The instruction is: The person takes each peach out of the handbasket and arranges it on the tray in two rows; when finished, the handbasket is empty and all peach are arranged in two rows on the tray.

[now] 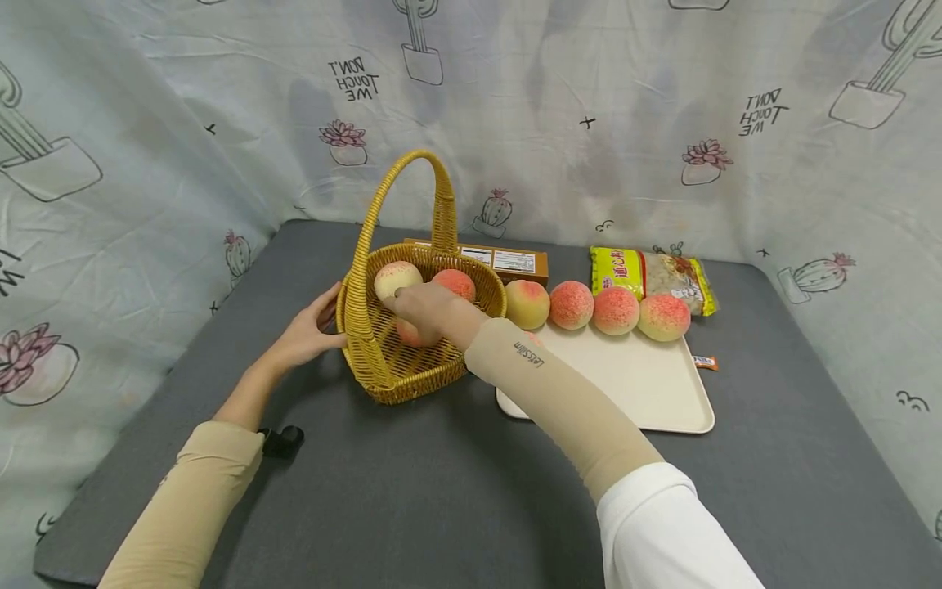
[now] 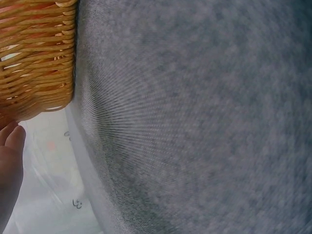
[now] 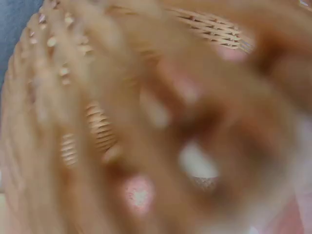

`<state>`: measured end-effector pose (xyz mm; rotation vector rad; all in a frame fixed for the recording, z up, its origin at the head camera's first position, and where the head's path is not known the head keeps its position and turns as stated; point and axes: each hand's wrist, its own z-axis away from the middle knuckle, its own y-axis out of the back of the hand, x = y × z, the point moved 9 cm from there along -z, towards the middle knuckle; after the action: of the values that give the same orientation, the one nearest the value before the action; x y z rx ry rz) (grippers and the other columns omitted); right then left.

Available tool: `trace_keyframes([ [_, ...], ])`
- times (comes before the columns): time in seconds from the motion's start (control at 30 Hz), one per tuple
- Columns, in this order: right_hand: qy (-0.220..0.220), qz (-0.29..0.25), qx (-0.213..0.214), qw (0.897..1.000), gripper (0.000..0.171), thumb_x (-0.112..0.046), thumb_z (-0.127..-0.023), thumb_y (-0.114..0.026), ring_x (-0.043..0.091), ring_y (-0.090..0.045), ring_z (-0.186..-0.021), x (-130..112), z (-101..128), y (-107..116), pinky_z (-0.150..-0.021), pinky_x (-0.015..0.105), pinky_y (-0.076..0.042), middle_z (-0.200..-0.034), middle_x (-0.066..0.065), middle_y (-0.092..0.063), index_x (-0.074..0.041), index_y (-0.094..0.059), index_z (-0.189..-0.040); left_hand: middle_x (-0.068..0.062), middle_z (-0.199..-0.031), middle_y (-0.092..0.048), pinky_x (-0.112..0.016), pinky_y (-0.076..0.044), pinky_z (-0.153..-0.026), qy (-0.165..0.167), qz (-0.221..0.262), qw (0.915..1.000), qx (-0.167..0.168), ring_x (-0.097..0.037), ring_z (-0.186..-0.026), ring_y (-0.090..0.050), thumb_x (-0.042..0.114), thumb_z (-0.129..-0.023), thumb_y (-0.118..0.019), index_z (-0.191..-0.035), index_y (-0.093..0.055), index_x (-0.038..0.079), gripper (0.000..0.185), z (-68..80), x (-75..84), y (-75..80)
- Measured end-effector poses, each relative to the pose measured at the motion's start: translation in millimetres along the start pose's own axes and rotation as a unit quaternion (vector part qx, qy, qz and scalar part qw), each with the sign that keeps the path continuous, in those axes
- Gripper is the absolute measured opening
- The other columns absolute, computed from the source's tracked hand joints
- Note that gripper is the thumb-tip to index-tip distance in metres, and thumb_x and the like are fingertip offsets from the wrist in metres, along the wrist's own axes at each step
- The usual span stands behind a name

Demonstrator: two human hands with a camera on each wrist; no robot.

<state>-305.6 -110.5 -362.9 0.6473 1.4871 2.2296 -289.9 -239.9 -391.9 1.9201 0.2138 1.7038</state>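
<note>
A yellow wicker basket (image 1: 412, 390) with a tall arched handle stands on the grey table. My left hand (image 1: 305, 331) rests against its left side, thumb and fingers spread; in the left wrist view, fingertips (image 2: 14, 139) touch the weave. My right hand (image 1: 430, 309) reaches down inside, among peaches. A pale peach (image 1: 396, 278) lies beyond its fingers and a redder peach (image 1: 454, 284) beside it. Another peach (image 1: 412, 334) shows partly beneath the hand; I cannot tell whether the fingers grip it. Blurred fingers fill the right wrist view, with the basket weave behind.
Right of the basket, a cream tray (image 1: 633, 384) has several peaches (image 1: 571, 305) in a row along its back edge. Another peach (image 1: 533, 338) is mostly hidden by my right forearm. Behind stand a brown box (image 1: 540, 266) and a yellow food bag (image 1: 618, 270). A small orange packet (image 1: 705, 362) lies by the tray.
</note>
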Motion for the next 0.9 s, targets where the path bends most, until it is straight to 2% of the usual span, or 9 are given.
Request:
trace_keyframes([
  [0.1,-0.007,0.006,-0.006,1.0,0.052,-0.025,-0.088,-0.068,0.02,-0.053,-0.103,4.7,6.9,-2.5,-0.082,0.031,-0.047,-0.125,0.009,-0.054,-0.011,-0.053,-0.136,-0.023,-0.16,-0.005,-0.054,-0.017,-0.117,-0.003,0.0,1.0,-0.002,-0.04,-0.145,-0.012,0.009,-0.086,-0.066,-0.156,0.0,0.002,0.096,0.0,0.5,0.0],
  [0.2,-0.005,-0.002,-0.003,1.0,0.037,-0.026,-0.084,-0.07,0.021,-0.051,-0.095,9.5,14.4,-3.3,-0.077,0.032,-0.043,-0.117,0.008,-0.056,-0.012,-0.063,-0.118,-0.023,-0.16,-0.004,-0.054,-0.017,-0.117,-0.003,-0.001,1.0,-0.003,-0.04,-0.146,-0.012,0.009,-0.087,-0.067,-0.156,0.001,0.002,0.096,0.2,0.2,0.0],
  [0.3,0.002,-0.063,0.022,0.998,0.04,-0.027,-0.08,-0.072,0.022,-0.053,-0.094,16.6,21.5,-1.3,-0.077,0.033,-0.045,-0.114,0.009,-0.058,-0.011,-0.065,-0.117,-0.023,-0.16,-0.004,-0.055,-0.017,-0.117,-0.002,-0.001,1.0,-0.003,-0.04,-0.145,-0.011,0.01,-0.087,-0.067,-0.156,0.001,0.002,0.097,0.2,-0.5,-0.1],
  [0.4,0.012,-0.152,0.065,0.986,0.057,-0.031,-0.078,-0.075,0.023,-0.057,-0.101,27.6,29.9,2.0,-0.083,0.033,-0.05,-0.116,0.01,-0.061,-0.008,-0.062,-0.128,-0.023,-0.16,-0.005,-0.055,-0.017,-0.117,-0.001,-0.002,1.0,-0.003,-0.04,-0.145,-0.011,0.011,-0.087,-0.067,-0.156,0.001,0.002,0.097,-0.1,-1.5,0.0],
  [0.47,0.011,-0.217,0.097,0.971,0.066,-0.032,-0.077,-0.077,0.022,-0.059,-0.104,38.5,36.8,2.8,-0.085,0.032,-0.052,-0.118,0.011,-0.063,-0.005,-0.059,-0.134,-0.022,-0.16,-0.005,-0.054,-0.017,-0.117,0.001,-0.001,1.0,-0.002,-0.039,-0.146,-0.012,0.011,-0.088,-0.067,-0.156,0.001,0.003,0.096,-0.6,-2.2,0.0],
  [0.57,0.0,-0.294,0.143,0.945,0.071,-0.029,-0.074,-0.08,0.022,-0.062,-0.1,55.9,50.2,3.5,-0.081,0.031,-0.054,-0.118,0.012,-0.065,-0.002,-0.057,-0.135,-0.022,-0.16,-0.006,-0.054,-0.016,-0.117,0.003,-0.003,1.0,0.0,-0.039,-0.146,-0.012,0.011,-0.088,-0.066,-0.156,0.0,0.004,0.096,-0.9,-2.9,0.0],
  [0.7,-0.021,-0.361,0.204,0.91,0.07,-0.026,-0.072,-0.08,0.021,-0.064,-0.093,78.4,72.8,1.2,-0.076,0.032,-0.055,-0.115,0.012,-0.067,-0.003,-0.059,-0.134,-0.023,-0.16,-0.006,-0.054,-0.016,-0.117,0.001,-0.004,1.0,0.0,-0.04,-0.145,-0.012,0.009,-0.087,-0.066,-0.156,0.0,0.003,0.096,-1.0,-1.8,-0.6],
  [0.77,-0.033,-0.398,0.23,0.888,0.071,-0.025,-0.071,-0.081,0.021,-0.065,-0.093,89.4,85.9,-3.5,-0.077,0.032,-0.055,-0.116,0.012,-0.067,-0.004,-0.059,-0.135,-0.024,-0.159,-0.006,-0.055,-0.017,-0.117,-0.001,-0.004,1.0,-0.001,-0.041,-0.145,-0.012,0.008,-0.087,-0.066,-0.156,0.0,0.002,0.096,-1.0,-1.1,-0.8],
  [0.9,-0.062,-0.52,0.263,0.81,0.075,-0.018,-0.072,-0.084,0.021,-0.066,-0.105,110.2,114.8,-19.2,-0.086,0.033,-0.055,-0.124,0.013,-0.065,-0.004,-0.054,-0.14,-0.025,-0.159,-0.007,-0.055,-0.017,-0.116,-0.003,-0.005,1.0,0.0,-0.041,-0.145,-0.012,0.009,-0.087,-0.066,-0.156,0.001,0.002,0.096,-0.1,-0.9,0.0],
])
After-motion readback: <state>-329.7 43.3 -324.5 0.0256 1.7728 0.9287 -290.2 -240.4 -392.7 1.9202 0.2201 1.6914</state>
